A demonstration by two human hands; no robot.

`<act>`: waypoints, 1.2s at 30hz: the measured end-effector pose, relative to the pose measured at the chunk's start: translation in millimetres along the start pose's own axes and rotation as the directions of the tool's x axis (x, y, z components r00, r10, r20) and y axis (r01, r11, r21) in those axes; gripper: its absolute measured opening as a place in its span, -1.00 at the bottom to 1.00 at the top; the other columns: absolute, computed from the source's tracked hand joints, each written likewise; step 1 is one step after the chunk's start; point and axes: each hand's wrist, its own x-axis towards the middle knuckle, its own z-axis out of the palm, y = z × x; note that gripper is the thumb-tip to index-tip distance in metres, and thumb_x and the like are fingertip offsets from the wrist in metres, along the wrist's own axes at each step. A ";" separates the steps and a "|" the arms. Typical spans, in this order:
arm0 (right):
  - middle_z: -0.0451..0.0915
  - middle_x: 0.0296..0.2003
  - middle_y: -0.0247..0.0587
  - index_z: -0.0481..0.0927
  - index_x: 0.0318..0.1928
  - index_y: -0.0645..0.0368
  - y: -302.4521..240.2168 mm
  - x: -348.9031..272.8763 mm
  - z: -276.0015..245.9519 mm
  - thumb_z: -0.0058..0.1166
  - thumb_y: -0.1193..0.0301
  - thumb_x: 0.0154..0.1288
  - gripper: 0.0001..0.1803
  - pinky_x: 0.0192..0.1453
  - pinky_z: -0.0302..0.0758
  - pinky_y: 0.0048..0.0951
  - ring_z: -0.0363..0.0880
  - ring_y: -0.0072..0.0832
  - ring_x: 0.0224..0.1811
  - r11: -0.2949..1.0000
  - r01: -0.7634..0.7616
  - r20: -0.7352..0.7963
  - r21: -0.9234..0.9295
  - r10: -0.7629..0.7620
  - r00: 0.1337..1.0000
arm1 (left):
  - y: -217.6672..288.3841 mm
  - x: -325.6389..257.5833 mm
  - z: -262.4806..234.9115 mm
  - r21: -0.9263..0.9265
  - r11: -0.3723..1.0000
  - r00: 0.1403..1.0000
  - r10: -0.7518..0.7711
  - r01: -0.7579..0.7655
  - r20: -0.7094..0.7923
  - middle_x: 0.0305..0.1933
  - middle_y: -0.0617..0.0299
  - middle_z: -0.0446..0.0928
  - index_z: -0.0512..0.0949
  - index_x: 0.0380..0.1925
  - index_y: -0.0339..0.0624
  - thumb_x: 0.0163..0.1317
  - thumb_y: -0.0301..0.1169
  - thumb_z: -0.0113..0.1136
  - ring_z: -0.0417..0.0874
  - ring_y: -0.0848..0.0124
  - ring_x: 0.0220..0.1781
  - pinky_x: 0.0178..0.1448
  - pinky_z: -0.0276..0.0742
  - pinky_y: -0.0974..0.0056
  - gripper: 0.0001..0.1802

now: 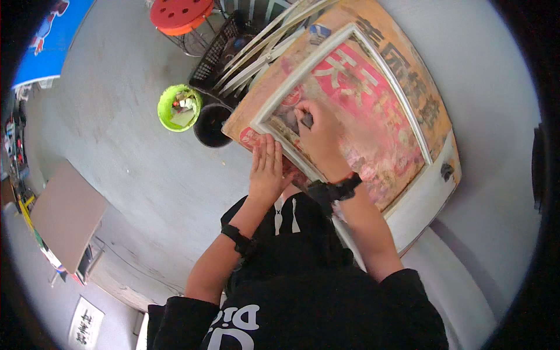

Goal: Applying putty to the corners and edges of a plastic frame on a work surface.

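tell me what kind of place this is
Probably a small workshop, maybe for framing or sign work. A white rectangular frame lies on a worn printed board used as a bench, spare white strips are stacked nearby, and a green plastic bowl of bits sits on bare concrete floor.

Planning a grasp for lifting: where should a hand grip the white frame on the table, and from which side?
Grip the white frame on its long far rail, coming from the table's outer edge. That rail is a thin, straight bar lying flat and bare, while the near corner is taken: the left hand presses flat there and the right hand works a small dark tool inside it.
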 end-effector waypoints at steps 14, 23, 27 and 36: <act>0.62 -0.36 -0.16 0.62 -0.24 0.15 131.7 -232.9 -221.1 0.23 0.51 0.17 -0.87 -0.22 0.56 -0.34 0.65 -0.29 -0.33 0.786 -0.596 -0.249 -0.163 0.552 0.796 | 7.1 50.6 -16.8 0.260 0.961 0.994 -0.074 0.093 -0.082 0.54 -0.27 -0.12 0.04 0.39 -0.52 0.28 -0.09 0.14 -0.15 -0.17 0.58 0.56 -0.27 -0.16 -0.10; 0.55 -0.42 -0.19 0.60 -0.29 0.08 128.7 -286.8 -246.4 0.22 0.53 0.07 -0.84 -0.19 0.38 -0.19 0.52 -0.15 -0.30 0.915 -0.234 0.103 -0.330 0.281 0.954 | 135.8 -30.3 42.2 0.056 0.993 0.981 0.097 -0.107 0.168 0.52 -0.39 -0.22 -0.04 0.37 -0.58 0.17 -0.10 0.30 -0.28 -0.36 0.54 0.53 -0.32 -0.30 0.03; 0.48 -0.39 -0.22 0.58 -0.24 0.04 125.8 -287.7 -254.6 0.21 0.53 0.05 -0.78 -0.18 0.34 -0.21 0.48 -0.16 -0.28 0.936 -0.065 0.217 -0.346 0.148 0.965 | 159.0 -70.9 77.7 -0.021 0.999 0.997 0.028 -0.027 0.069 0.51 -0.44 -0.28 -0.14 0.39 -0.61 0.12 -0.10 0.35 -0.32 -0.39 0.54 0.53 -0.33 -0.30 0.14; 0.46 -0.39 -0.28 0.56 -0.29 0.10 154.3 -254.2 -251.4 0.15 0.53 0.03 -0.82 -0.10 0.33 -0.22 0.48 -0.23 -0.23 0.935 0.269 0.397 -0.230 -0.162 0.903 | 238.3 -113.3 124.4 -0.070 0.990 0.992 -0.123 0.123 0.005 0.50 -0.50 -0.32 -0.20 0.38 -0.62 -0.14 0.11 0.48 -0.33 -0.34 0.56 0.51 -0.25 -0.32 0.41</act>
